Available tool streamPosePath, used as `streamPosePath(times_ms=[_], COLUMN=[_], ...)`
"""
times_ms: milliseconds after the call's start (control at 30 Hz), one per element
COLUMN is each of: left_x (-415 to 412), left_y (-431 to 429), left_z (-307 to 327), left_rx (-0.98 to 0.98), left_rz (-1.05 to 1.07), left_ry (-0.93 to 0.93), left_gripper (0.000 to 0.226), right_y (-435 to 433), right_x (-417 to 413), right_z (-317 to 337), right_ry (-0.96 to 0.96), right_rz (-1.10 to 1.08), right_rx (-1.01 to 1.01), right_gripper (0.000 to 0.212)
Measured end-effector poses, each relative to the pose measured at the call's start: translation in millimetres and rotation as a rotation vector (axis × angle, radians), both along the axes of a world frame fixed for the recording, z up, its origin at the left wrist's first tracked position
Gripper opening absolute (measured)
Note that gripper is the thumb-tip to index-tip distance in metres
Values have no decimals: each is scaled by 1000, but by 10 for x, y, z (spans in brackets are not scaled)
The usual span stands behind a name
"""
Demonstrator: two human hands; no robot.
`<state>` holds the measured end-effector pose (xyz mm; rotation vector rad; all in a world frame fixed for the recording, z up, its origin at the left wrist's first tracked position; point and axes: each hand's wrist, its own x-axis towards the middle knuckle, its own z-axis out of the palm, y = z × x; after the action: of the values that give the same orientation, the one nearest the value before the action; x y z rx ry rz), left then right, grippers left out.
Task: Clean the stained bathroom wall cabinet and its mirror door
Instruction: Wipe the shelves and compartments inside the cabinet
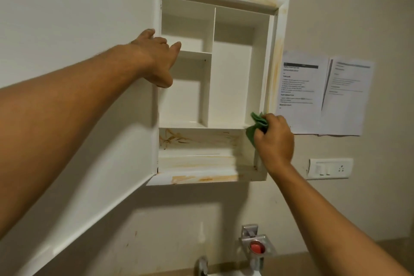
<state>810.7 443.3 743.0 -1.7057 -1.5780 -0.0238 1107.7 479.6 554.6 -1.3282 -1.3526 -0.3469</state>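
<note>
The cabinet (277,51) sits at the centre of the frame, a boxy white unit of smooth, glossy panels fixed to a matt beige wall (347,18). Its door (78,29) hangs swung wide to the left, showing its plain white back and raised rim, and fills the left third of the frame.

Inside, thin flat dividers make rectangular compartments: two stacked on the left, one tall one on the right, and a wide low one along the bottom. Orange-brown streaks (190,139) mark the back panel of the bottom compartment. Similar smears run along the rounded top frame, down the right frame and across the bottom lip. The upper compartments look clean and white.

The left hand (156,58) lies opened out against the door's hinged edge at mid-left, fingers stretched and grasping nothing.

The right hand (274,139), at lower right of the cabinet, clutches a crumpled green cloth (257,123). It presses the cloth against the right inner wall, where the shelf meets the bottom compartment.

Two printed paper sheets (302,87) are stuck on the wall right of the cabinet, with a white plastic switch plate (329,168) below them. At the bottom centre are a shiny metal tap (202,264) and a metal holder (266,242) with something red in it.
</note>
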Motion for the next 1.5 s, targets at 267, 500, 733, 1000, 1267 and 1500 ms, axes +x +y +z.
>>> streamPosePath(times_ms=[267, 500, 733, 1000, 1267, 1500], left_x=[71, 297, 665, 757, 1067, 926], left_y=[-142, -278, -337, -247, -101, -12], left_z=[-107, -785, -1219, -1336, -1604, -1480], left_rx=[-28, 15, -391, -519, -520, -63], left_rz=[-34, -199, -713, -761, -521, -326], left_ry=[-46, -237, -806, -1431, -1625, -871], left_gripper=[91, 53, 59, 22, 19, 14], right_y=[-17, -400, -599, -617, -486, -135], right_x=[-1062, -641, -447, -255, -352, -292], right_z=[-60, 76, 53, -229, -504, -651], right_ry=[66, 457, 525, 863, 1421, 1344], right_rz=[384, 882, 964, 1271, 1237, 869], right_rx=[-167, -442, -477, -419, -168, -234], right_gripper=[27, 27, 34, 50, 44, 25])
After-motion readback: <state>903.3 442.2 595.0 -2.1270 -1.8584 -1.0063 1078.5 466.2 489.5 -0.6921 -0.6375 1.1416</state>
